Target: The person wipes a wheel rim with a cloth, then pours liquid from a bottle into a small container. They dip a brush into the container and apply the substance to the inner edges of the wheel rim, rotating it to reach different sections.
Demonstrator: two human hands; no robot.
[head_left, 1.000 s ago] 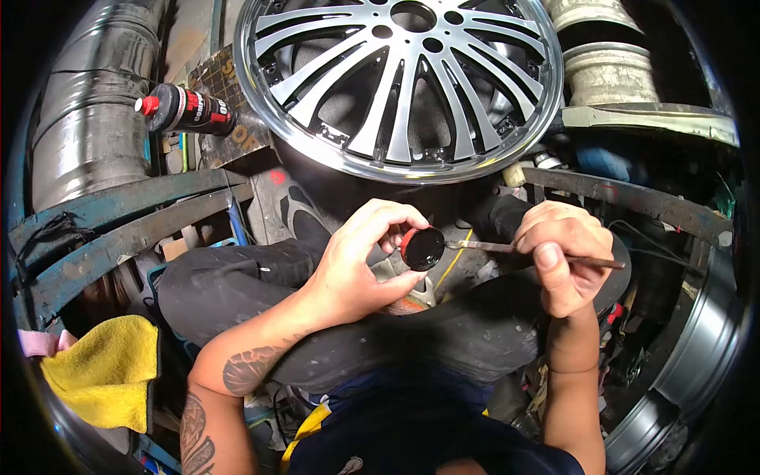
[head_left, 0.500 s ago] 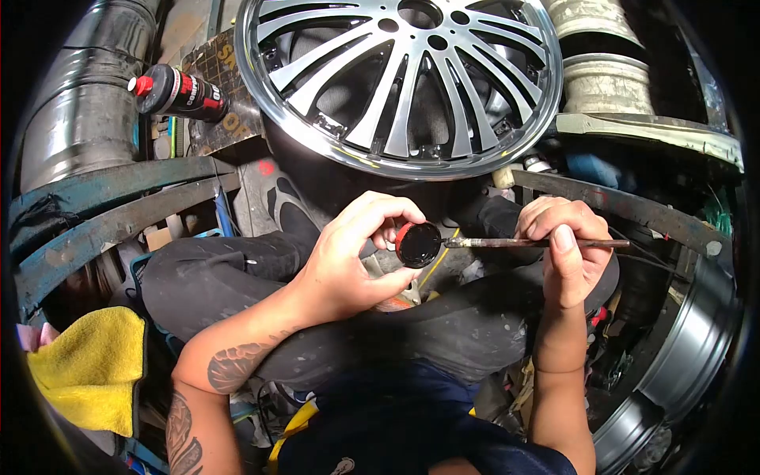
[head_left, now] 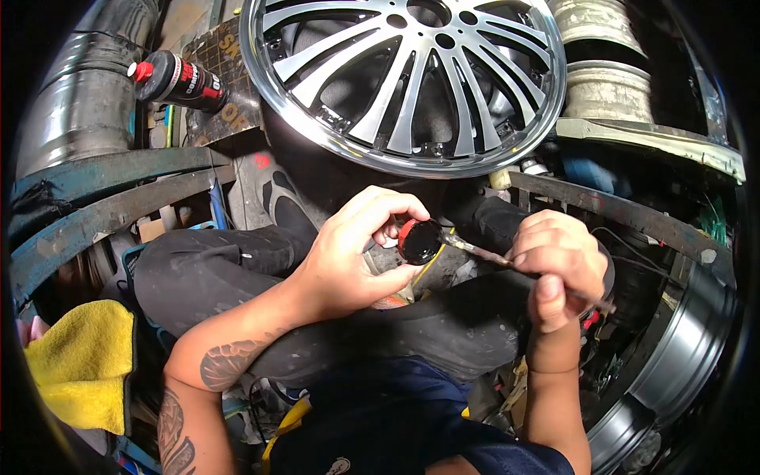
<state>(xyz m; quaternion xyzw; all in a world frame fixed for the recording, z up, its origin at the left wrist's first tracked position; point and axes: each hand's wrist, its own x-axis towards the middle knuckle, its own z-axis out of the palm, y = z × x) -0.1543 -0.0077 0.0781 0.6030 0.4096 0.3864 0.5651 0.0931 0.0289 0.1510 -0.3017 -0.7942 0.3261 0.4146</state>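
My left hand (head_left: 348, 245) grips a small red cap (head_left: 419, 241) between thumb and fingers, its dark open side with black paint facing right. In my right hand (head_left: 558, 261) is a thin paintbrush (head_left: 484, 253), its handle slanting down to the right past my fingers. The brush tip is right at the cap's rim. Beyond both hands lies a large alloy wheel (head_left: 416, 95) with bright silver spokes, black recesses and a polished rim.
A black compound bottle (head_left: 182, 81) with a red cap stands at the left on a dark board. A yellow cloth (head_left: 83, 364) hangs lower left. Metal frame bars (head_left: 119, 190) flank my legs. More wheel rims stand at the right, including a silver rim (head_left: 685, 348) and a pale rim (head_left: 606, 93).
My right hand has tilted the paintbrush, from nearly level to sloping down to the right. The cap stays in my left hand, almost still. The view has shifted slightly.
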